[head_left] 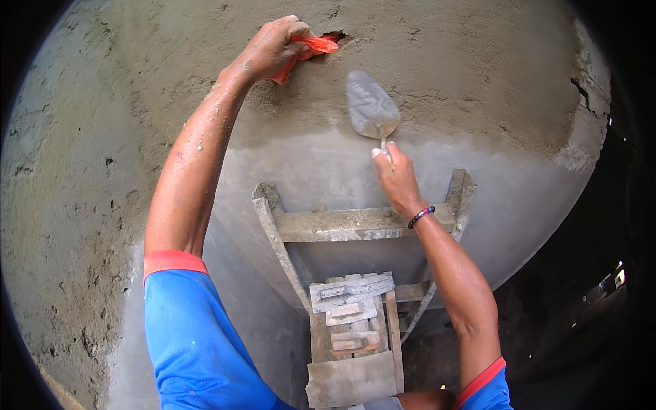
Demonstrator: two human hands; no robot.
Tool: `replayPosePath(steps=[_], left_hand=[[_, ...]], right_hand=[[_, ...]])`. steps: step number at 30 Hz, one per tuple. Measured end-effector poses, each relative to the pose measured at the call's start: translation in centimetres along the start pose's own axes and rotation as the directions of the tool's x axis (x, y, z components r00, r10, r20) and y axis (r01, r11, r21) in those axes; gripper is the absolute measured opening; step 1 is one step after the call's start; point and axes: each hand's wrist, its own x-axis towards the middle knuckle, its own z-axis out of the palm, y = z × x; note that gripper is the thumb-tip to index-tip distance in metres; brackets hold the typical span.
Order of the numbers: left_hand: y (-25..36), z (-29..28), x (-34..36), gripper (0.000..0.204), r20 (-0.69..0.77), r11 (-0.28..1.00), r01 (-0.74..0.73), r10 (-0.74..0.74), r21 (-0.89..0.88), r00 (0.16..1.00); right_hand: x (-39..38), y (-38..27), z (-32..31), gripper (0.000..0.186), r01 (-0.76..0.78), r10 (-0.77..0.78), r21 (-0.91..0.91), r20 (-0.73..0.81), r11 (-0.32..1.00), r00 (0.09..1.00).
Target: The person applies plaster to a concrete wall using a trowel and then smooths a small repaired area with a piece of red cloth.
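Observation:
My left hand (279, 48) is closed on a crumpled piece of thin orange-red plastic (321, 45), high on the plastered wall (465, 61). Part of the plastic sits at a small dark hole (336, 34) in the rough plaster. Lower and to the right, my right hand (398, 174) grips a pointed trowel (370, 106) by its handle, the blade up and in front of the wall. Grey mortar smears the blade; whether it touches the wall I cannot tell.
Below my hands a mortar-stained ladder (342, 225) leans at the wall. Several plastering floats (347, 311) lie on wooden planks beneath it, near a bare board (352, 379). The wall's right edge (591, 96) is broken and cracked. Smooth grey surface lies under the rough plaster.

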Motion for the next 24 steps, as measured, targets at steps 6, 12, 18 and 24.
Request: replayPosePath(steps=[6,12,18,24], left_hand=[[-0.4,-0.7,-0.2,0.02,0.057,1.0,0.009,-0.009,0.003,0.998],[-1.2,-0.7,1.0,0.008,0.081,0.998,-0.049,0.046,0.028,0.996],[0.0,-1.3,1.2,0.008,0.231,0.985,0.175,-0.171,0.0,0.958],[-1.2,-0.7,1.0,0.009,0.091,0.998,-0.015,0.009,0.063,0.996]], right_hand=[[-1.2,-3.8,2.0,0.032,0.263,-0.134,-0.402,0.322,0.877,0.937],[0.3,-3.7,1.3,0.031,-0.017,0.013,-0.094,-0.046,0.995,0.999],[1.2,-4.4,-0.9,0.03,0.189,-0.127,-0.433,0.167,0.881,0.978],[0.6,-3.2,1.6,0.031,0.127,-0.133,-0.384,0.01,0.915,0.991]])
